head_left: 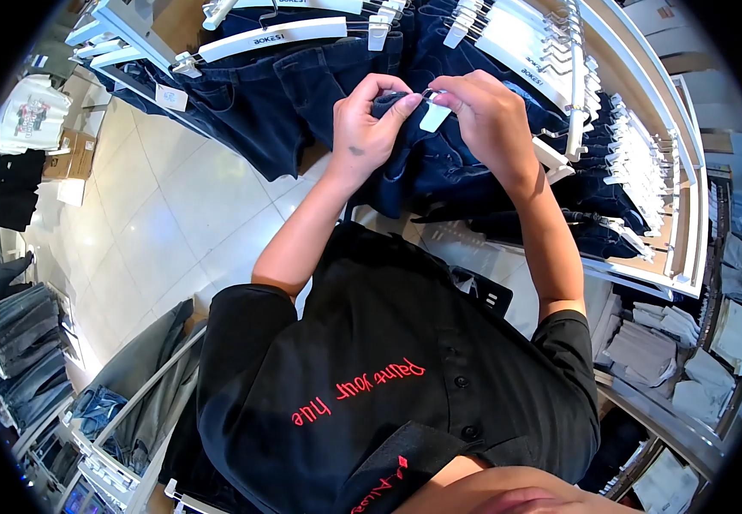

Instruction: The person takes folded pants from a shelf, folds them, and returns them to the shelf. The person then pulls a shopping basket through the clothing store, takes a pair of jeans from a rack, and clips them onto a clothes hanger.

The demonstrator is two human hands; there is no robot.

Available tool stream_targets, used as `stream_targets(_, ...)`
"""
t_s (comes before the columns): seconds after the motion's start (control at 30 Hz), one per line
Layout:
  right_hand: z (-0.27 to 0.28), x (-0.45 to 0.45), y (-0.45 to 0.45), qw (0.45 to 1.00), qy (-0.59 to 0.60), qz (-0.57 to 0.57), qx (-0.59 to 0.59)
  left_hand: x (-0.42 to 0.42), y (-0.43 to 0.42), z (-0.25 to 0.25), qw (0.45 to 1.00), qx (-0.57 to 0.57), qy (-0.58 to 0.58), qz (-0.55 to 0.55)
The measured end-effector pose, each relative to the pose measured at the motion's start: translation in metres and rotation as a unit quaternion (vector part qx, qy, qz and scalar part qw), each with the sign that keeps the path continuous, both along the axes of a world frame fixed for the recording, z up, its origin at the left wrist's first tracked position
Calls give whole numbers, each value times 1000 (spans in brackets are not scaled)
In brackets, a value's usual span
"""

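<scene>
My left hand is closed, with thumb and fingers pinching the top edge of a pair of dark blue jeans. Close beside it, my right hand is closed in a pinch at a white hanger clip with a bit of metal at its top. The fingertips of both hands almost meet at this spot. The jeans hang below my hands, in front of my body. Whether the clip bites on the cloth is hidden by my fingers.
A white hanger with dark jeans hangs at the upper left. Several white hangers crowd the curved rack on the right. Folded clothes lie on shelves at the lower right. More jeans hang at the left, beyond the tiled floor.
</scene>
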State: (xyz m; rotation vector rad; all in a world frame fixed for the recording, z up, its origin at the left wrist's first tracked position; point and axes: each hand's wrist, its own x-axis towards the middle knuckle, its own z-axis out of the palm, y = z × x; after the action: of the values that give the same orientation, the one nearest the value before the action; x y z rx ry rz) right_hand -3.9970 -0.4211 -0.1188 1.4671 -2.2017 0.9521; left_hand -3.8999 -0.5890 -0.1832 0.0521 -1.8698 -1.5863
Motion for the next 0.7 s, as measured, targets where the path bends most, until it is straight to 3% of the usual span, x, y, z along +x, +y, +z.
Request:
stream_targets(0.13, -8, -3, -1, 1000, -2, -3, -29, 1, 13, -1, 999, 20, -29, 15)
stream_targets(0.27, -12, 1, 2, 1000, -3, -19, -12, -2, 23, -4, 998, 32, 24, 50)
stream_targets(0.47, -15, 1, 7, 996, 88, -12, 13, -1, 18, -15, 999, 31, -19, 17)
stream_targets(0.53, -6, 11, 11, 989, 137, 6, -63, 2, 15, -11, 1000, 16, -23, 13)
stream_targets(0.67, -62, 42, 58, 985, 19, 97, -143, 9, 9, -10, 999, 4, -52, -15)
stream_targets(0.7, -85, 45, 57, 990, -5, 45, -137, 7, 9, -11, 999, 4, -39, -12)
